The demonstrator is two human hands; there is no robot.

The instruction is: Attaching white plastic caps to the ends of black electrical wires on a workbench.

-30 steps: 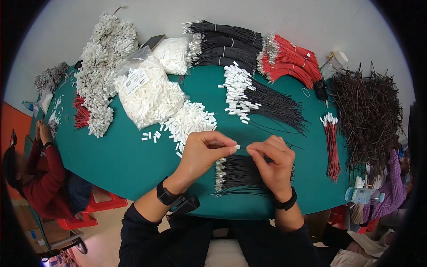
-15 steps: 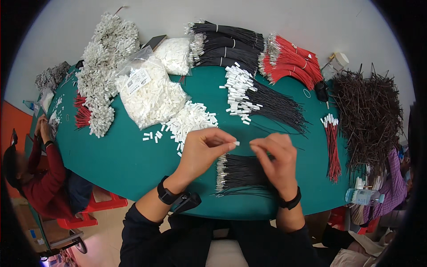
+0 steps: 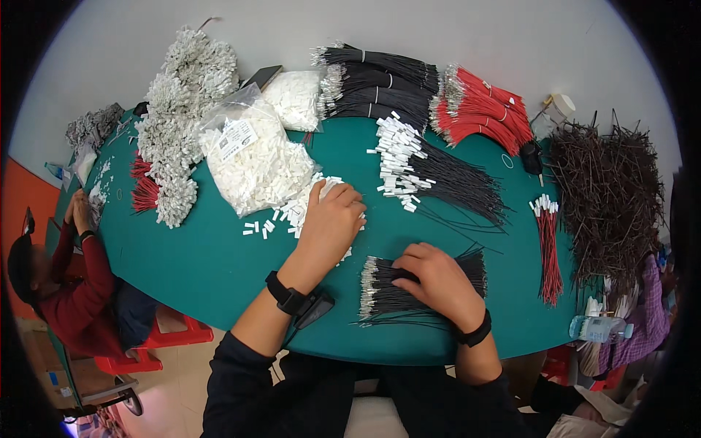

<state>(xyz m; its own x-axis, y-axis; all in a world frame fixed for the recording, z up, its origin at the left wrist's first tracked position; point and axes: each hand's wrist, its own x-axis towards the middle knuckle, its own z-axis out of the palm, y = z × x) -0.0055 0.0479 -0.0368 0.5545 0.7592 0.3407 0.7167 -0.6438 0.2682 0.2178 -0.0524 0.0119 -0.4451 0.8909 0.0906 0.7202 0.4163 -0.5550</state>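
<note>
My left hand [image 3: 332, 221] reaches onto a pile of small white connector housings [image 3: 293, 213], its fingers apart and bent down, the fingertips partly hidden. My right hand [image 3: 437, 281] rests on a flat bundle of black wires [image 3: 387, 290] with silvery crimped ends pointing left. Its thumb and index finger stand apart over the wires. Beyond it, black wires tipped with white housings [image 3: 400, 157] lie fanned in a heap.
Behind the pile sit clear bags of white housings [image 3: 255, 164]. Black wire bundles [image 3: 380, 77] and red wire bundles [image 3: 485, 109] line the back. To the right are white-tipped red wires [image 3: 548, 252], a dark wire heap [image 3: 606, 197] and a bottle [image 3: 600, 328]. A co-worker [image 3: 73, 292] sits left.
My hands were raised close together, the left pinching a white housing. Now the left has moved back to the pile without a visible housing, and the right has come down onto the black wires.
</note>
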